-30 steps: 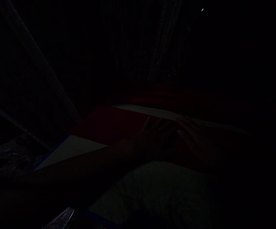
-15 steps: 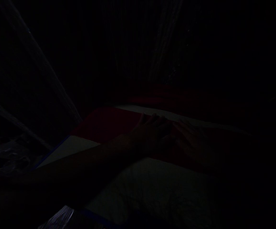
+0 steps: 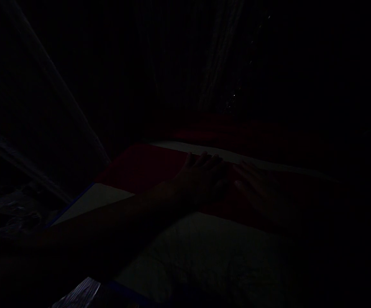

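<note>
The scene is very dark. A cloth (image 3: 140,164) with wide red and pale bands and a blue edge lies spread out in front of me. My left hand (image 3: 200,177) rests on its red band, fingers spread and pointing away, nothing held. Just to the right, my right hand (image 3: 257,186) lies over the same band with its fingers stretched out; its wrist fades into the dark. A small gap parts the two hands. The pale band nearest me runs beneath my left forearm.
Crumpled, shiny, clear plastic (image 3: 15,211) sits left of the cloth. Another glossy, creased piece (image 3: 78,295) shows at the bottom edge. Two long pale strips (image 3: 57,85) slant through the dark at left. Most of the right side is too dark to make out.
My right hand has shifted slightly, and its thumb now stands further from the other fingers. My left hand is nearly in the same place. The cloth looks unchanged.
</note>
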Tool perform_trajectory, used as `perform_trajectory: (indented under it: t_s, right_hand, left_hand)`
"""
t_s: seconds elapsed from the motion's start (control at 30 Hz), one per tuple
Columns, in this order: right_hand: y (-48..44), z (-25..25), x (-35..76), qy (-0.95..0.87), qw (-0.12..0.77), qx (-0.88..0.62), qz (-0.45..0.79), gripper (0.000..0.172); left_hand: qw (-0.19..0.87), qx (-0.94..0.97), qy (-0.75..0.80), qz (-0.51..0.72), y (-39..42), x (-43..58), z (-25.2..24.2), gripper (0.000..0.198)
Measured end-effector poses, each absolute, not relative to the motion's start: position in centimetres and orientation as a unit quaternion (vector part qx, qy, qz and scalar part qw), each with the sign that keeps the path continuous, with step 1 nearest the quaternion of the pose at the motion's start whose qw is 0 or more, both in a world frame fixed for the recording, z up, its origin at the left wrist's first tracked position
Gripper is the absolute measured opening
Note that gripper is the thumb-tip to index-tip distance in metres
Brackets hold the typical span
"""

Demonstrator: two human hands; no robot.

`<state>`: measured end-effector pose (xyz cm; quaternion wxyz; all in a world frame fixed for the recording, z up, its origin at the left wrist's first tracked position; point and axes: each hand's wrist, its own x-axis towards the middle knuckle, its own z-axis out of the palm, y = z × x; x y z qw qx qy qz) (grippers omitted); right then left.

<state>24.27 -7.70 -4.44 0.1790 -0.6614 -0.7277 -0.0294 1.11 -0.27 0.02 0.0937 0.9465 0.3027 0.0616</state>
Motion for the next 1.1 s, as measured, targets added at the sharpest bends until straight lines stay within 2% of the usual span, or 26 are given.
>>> perform_trajectory:
  t_s: [0.4,0.83,1.0,1.1]
  right_hand:
    - [-7.6,-4.4,24.2,-0.723,0.173,-0.669,0.002,0.065]
    - [-7.9,-3.5,21.6,-0.721,0.209,-0.661,-0.012,0.082]
    - [-7.9,-3.8,22.8,-0.706,0.224,-0.671,0.000,0.074]
    - [-7.8,-4.4,23.8,-0.703,0.190,-0.685,-0.007,0.073]
  left_hand:
    - [0.087,0.947,0.302,0.064,-0.2,1.2,-0.4,0.070]
    - [0.079,0.951,0.299,0.032,-0.5,0.9,0.2,0.072]
    - [0.106,0.946,0.303,0.052,-0.5,1.1,0.3,0.073]
    - [0.112,0.944,0.305,0.062,-0.5,1.2,0.2,0.072]
